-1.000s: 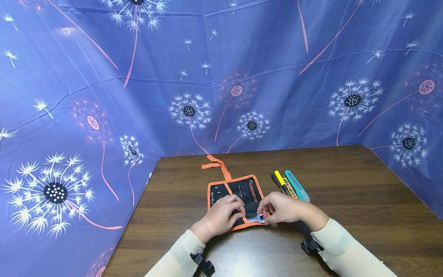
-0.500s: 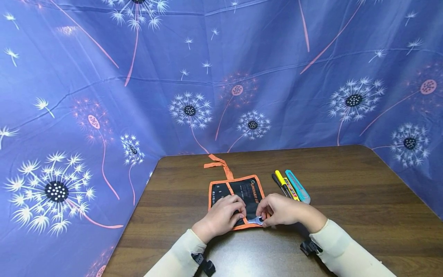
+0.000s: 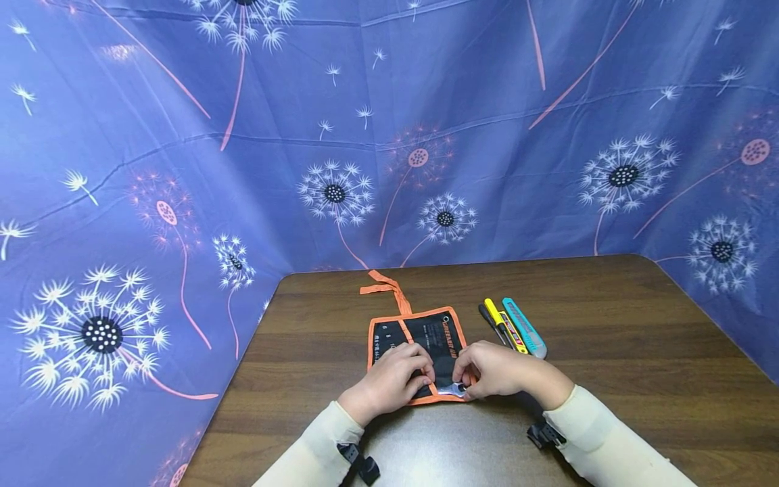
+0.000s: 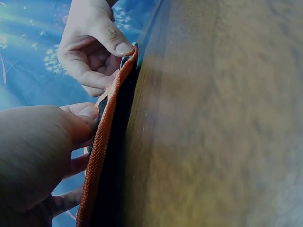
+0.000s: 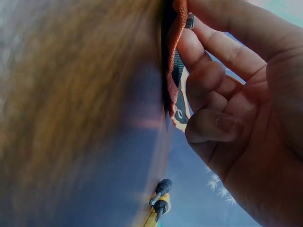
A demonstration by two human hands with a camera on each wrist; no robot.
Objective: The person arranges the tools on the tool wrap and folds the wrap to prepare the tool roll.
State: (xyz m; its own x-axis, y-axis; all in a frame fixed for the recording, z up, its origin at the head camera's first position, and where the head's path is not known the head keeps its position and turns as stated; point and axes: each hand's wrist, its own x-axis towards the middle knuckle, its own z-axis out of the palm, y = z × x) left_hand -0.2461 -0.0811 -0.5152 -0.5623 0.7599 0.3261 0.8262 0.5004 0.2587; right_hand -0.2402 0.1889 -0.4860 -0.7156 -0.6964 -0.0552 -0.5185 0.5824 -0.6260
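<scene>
A black tool pouch [image 3: 429, 333] with orange edging lies on the table in the head view. On its near right part sits a silver open-end wrench [image 3: 449, 389], its jaw end toward the right; the other end is not visible. My right hand [image 3: 491, 368] pinches the wrench by the jaw end, between thumb and fingers. My left hand [image 3: 391, 377] lies over the lower left of the pouch, thumb and index finger pinching the fabric by the orange divider strip. In the left wrist view, the pouch's orange border [image 4: 102, 142] runs past both hands.
Beyond my right hand lie a black-handled screwdriver [image 3: 487, 316], a yellow-handled tool [image 3: 494, 312] and a teal box cutter [image 3: 525, 328]. Orange ties [image 3: 395, 294] trail from the pouch's far edge. A patterned cloth [image 3: 377, 135] hangs behind the wooden table [image 3: 621, 325].
The wrench and my right fingertips have shifted slightly toward the pouch's near edge. My left hand holds its place on the pouch.
</scene>
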